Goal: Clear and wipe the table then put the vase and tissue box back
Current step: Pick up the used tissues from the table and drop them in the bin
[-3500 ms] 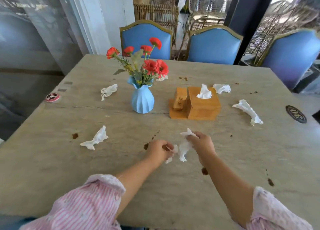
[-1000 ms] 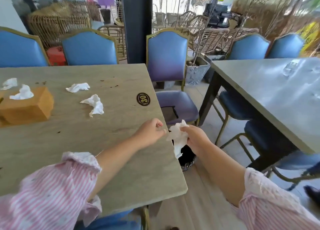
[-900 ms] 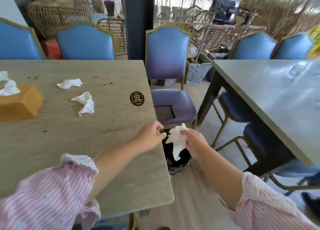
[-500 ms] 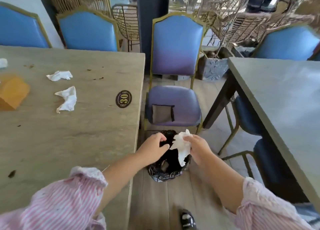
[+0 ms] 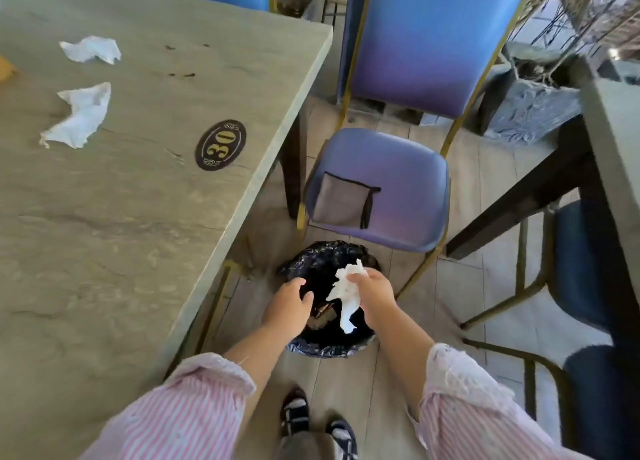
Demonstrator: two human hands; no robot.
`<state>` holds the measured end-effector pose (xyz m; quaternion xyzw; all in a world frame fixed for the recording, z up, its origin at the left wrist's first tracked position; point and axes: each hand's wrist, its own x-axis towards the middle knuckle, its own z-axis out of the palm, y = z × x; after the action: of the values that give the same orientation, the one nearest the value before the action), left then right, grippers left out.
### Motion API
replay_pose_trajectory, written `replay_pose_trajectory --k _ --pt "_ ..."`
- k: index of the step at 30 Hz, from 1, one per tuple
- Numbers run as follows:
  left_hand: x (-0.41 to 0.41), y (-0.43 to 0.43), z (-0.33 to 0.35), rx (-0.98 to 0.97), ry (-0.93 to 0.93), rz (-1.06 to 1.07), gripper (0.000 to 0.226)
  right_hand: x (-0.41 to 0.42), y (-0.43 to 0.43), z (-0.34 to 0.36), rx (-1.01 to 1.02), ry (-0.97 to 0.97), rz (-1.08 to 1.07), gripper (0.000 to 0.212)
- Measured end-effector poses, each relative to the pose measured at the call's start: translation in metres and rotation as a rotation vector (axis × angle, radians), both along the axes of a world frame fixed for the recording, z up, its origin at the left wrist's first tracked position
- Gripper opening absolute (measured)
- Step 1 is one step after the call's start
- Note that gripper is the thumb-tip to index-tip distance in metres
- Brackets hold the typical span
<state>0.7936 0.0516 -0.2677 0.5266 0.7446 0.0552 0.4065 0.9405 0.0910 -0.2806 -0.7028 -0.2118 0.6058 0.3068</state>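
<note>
My right hand (image 5: 372, 295) pinches a crumpled white tissue (image 5: 346, 293) directly above a black-lined waste bin (image 5: 325, 343) on the floor. My left hand (image 5: 289, 302) hovers over the bin's left rim, fingers curled; whether it holds anything is hidden. The stone table (image 5: 138, 189) fills the left side. Two used tissues lie on it, one (image 5: 78, 117) near the left edge of view and another (image 5: 90, 49) farther back. A sliver of the wooden tissue box (image 5: 5, 70) shows at the far left. The vase is out of view.
A blue chair (image 5: 408, 155) with a grey cloth (image 5: 341, 201) on its seat stands just behind the bin. A second table (image 5: 616, 141) and dark chairs (image 5: 585, 262) are on the right. An oval "30" plaque (image 5: 220, 145) and dark crumbs mark the table. My feet (image 5: 317, 421) are below.
My view turned from the table to the right and down. Both hands carried the tissue off the table edge and lowered over the bin.
</note>
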Motion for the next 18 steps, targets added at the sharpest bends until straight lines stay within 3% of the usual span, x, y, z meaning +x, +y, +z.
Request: replay_pose_trajectory --k 6,11,15,18 --pt "0.004 0.040 -0.141 -0.027 0.085 -0.042 0.047 -0.009 0.041 -0.140 0.025 -0.087 0.097 0.020" --pt "0.013 0.050 -0.239 -0.110 0.181 -0.125 0.048 -0.007 0.057 -0.245 0.004 -0.197 0.194 0.013" --pt "0.018 0.049 -0.269 -0.137 0.187 -0.191 0.049 -0.004 0.064 -0.284 -0.028 -0.286 0.432 0.031" --pt "0.020 0.046 -0.257 -0.132 0.167 -0.174 0.049 -0.002 0.064 -0.274 -0.064 -0.353 0.475 0.028"
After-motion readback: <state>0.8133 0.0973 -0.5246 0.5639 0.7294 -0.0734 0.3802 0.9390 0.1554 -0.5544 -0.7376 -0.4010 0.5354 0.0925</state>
